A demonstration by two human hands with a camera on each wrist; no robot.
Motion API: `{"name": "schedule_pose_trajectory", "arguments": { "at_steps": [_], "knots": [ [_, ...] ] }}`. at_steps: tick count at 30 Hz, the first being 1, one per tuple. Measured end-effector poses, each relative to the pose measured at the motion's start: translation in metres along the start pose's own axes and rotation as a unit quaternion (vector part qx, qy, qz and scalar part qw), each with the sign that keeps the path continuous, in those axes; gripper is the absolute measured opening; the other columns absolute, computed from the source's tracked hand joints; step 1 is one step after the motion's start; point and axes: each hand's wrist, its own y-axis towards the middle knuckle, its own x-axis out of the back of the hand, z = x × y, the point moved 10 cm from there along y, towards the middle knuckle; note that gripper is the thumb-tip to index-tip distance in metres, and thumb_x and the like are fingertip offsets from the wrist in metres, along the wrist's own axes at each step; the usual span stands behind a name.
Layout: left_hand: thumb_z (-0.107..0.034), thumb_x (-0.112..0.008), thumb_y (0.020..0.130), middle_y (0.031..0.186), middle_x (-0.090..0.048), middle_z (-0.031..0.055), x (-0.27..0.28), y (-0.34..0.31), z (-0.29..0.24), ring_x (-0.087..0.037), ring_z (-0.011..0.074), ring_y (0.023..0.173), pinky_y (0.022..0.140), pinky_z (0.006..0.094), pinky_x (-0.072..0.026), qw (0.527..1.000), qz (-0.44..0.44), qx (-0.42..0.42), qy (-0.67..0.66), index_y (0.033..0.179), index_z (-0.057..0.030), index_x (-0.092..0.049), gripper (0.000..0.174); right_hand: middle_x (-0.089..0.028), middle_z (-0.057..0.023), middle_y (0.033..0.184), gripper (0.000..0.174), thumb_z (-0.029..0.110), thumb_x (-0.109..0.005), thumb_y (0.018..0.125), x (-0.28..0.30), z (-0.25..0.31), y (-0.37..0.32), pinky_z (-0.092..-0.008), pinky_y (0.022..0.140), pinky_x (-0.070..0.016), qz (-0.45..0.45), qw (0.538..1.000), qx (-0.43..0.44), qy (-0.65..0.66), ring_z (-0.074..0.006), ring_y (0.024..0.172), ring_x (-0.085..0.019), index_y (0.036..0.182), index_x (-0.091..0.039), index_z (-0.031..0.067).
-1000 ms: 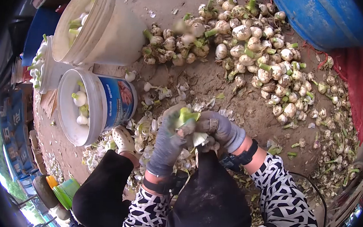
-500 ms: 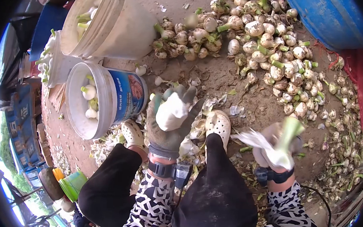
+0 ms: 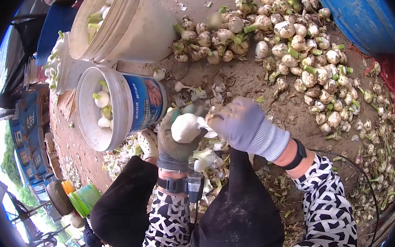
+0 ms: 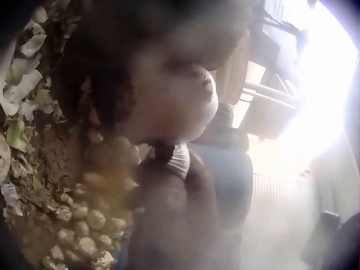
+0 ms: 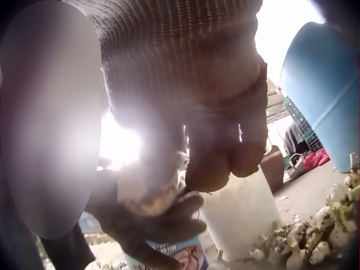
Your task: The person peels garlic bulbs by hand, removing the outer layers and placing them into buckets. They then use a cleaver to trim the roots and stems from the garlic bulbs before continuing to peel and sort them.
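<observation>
A white garlic bulb [image 3: 185, 128], its outer skin largely stripped, lies in my gloved left hand [image 3: 175, 148], whose fingers curl round it. My gloved right hand [image 3: 245, 123] is at the bulb's right side and pinches a pale flap of skin [image 3: 209, 127] there. In the left wrist view the bulb [image 4: 199, 115] looks hazy, with a ribbed strip of skin [image 4: 180, 161] running down into the right fingers. Blurred in the right wrist view, the bulb [image 5: 147, 188] is partly hidden behind the right hand's fingers [image 5: 208, 163].
A labelled bucket [image 3: 145, 103] lies tipped on the left with several trimmed bulbs inside. Beyond it are a larger cream bucket [image 3: 142, 33] and a tub of bulbs [image 3: 67, 73]. Unpeeled garlic [image 3: 300, 52] is heaped ahead and right, near a blue barrel [image 3: 367, 23]. Peelings [image 3: 208, 159] litter the ground.
Both hands were together at a green-stemmed bulb. The right hand then swung right with the stem and skin, and has now returned to the bulb without the stem. The left hand keeps holding the bulb.
</observation>
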Motion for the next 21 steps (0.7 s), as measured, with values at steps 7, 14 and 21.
{"name": "schedule_pose_trajectory", "arguments": {
  "at_steps": [7,14,21],
  "knots": [
    [-0.039,-0.042,0.094,0.143,-0.047,0.0127,-0.003,0.007,0.037,-0.04,0.033,0.136,0.109,0.0623,-0.0266,0.794,-0.066,0.182,-0.576,0.137,-0.0073,-0.046,0.053,-0.066,-0.0082,0.084,0.031,0.026,-0.064,0.093,0.006,0.022,-0.047,-0.0279,0.06,-0.0494,0.163,0.496,-0.117,0.845,-0.0146,0.07,-0.063,0.102,-0.064,-0.0039],
    [-0.032,-0.042,0.094,0.131,-0.057,0.0178,0.02,0.008,0.01,-0.054,0.0361,0.122,0.107,0.062,-0.0334,0.733,-0.117,0.167,-0.649,0.131,-0.004,-0.05,0.047,-0.068,-0.0151,0.083,0.027,0.037,-0.058,0.088,-0.12,-0.024,-0.065,-0.0479,0.07,-0.0516,0.424,0.889,-0.135,0.108,-0.0376,0.079,-0.066,0.098,-0.064,0.0124],
    [-0.044,-0.057,0.091,0.145,-0.042,0.0232,0.095,0.002,-0.092,-0.05,0.0342,0.128,0.109,0.0494,-0.0361,0.747,-0.023,-0.069,-0.661,0.146,0.003,-0.029,0.077,-0.068,-0.0141,0.105,0.03,0.024,-0.059,0.085,-0.179,-0.079,0.048,-0.0439,0.081,-0.053,0.175,0.952,-0.244,0.064,-0.0319,0.096,-0.067,0.111,-0.066,0.0118]
  ]
}}
